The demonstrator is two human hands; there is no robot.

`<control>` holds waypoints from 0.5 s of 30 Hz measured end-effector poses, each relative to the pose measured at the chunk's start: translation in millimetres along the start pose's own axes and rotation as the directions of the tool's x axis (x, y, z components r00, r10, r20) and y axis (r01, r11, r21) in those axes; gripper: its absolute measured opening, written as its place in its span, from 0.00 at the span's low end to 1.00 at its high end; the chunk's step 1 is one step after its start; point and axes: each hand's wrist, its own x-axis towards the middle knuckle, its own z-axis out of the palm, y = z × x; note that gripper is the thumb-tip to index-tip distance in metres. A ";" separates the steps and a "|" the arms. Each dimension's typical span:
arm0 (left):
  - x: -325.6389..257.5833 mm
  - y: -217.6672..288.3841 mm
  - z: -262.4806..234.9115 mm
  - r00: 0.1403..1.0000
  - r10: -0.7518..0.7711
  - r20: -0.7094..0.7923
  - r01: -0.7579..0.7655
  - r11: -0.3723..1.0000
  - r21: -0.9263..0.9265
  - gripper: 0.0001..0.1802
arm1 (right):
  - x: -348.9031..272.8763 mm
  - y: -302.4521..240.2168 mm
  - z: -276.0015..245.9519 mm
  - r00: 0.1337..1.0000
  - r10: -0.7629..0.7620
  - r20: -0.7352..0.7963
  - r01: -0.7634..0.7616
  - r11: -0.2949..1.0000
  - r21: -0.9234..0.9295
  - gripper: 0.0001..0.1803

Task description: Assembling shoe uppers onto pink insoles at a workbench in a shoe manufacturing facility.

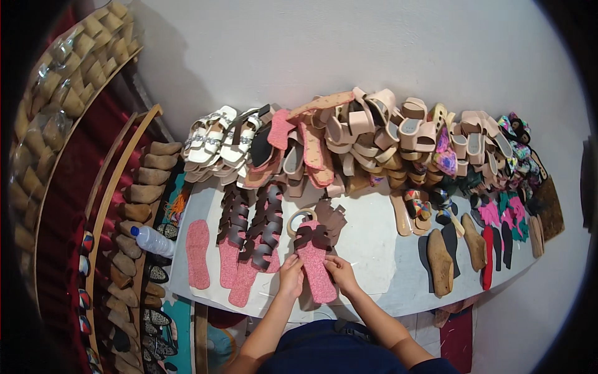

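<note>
Between my two hands is a pink speckled sandal sole (319, 277) with a dark brown strap (311, 237) across its far end. My left hand (291, 276) grips its left edge, fingers closed. On the opposite edge my right hand (341, 274) pinches it between thumb and fingers. Just beyond lie a roll of tape (293, 219) and several loose brown strap pieces (333, 218). To the left rest overlapping pink soles (244, 283) carrying rows of dark brown straps (265, 227). A single bare pink sole (198, 252) lies farther left.
Heaped sandals (367, 134) line the table's back against the wall. Wooden shoe lasts (441, 262), dark soles and a red sole (488, 255) lie at right. A water bottle (152, 241) stands by the left edge, beside racks of lasts (142, 193). White paper (374, 249) covers the table's middle.
</note>
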 end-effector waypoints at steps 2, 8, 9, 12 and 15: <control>-5.1 5.2 -0.8 1.000 -0.020 -0.009 0.020 1.000 0.023 0.22 | 0.3 -2.2 6.8 1.000 -0.005 0.006 0.005 1.000 0.027 0.14; -18.0 23.7 -13.0 0.990 0.136 0.023 -0.136 0.991 0.007 0.20 | -4.0 -4.9 36.1 0.991 -0.080 0.104 0.073 0.995 0.072 0.15; -20.9 29.9 -12.3 0.990 0.143 0.012 -0.143 0.990 0.005 0.20 | -3.2 -3.9 40.3 0.986 -0.099 0.131 0.091 0.994 0.068 0.15; -28.1 48.5 -15.5 0.977 0.211 0.035 -0.208 0.975 -0.075 0.18 | -0.5 -4.1 58.3 0.968 -0.048 0.246 0.042 0.999 0.029 0.13; -25.0 60.7 -35.7 0.979 0.205 0.005 -0.203 0.976 -0.083 0.17 | 1.9 3.0 76.4 0.929 0.048 0.366 -0.024 0.997 -0.071 0.13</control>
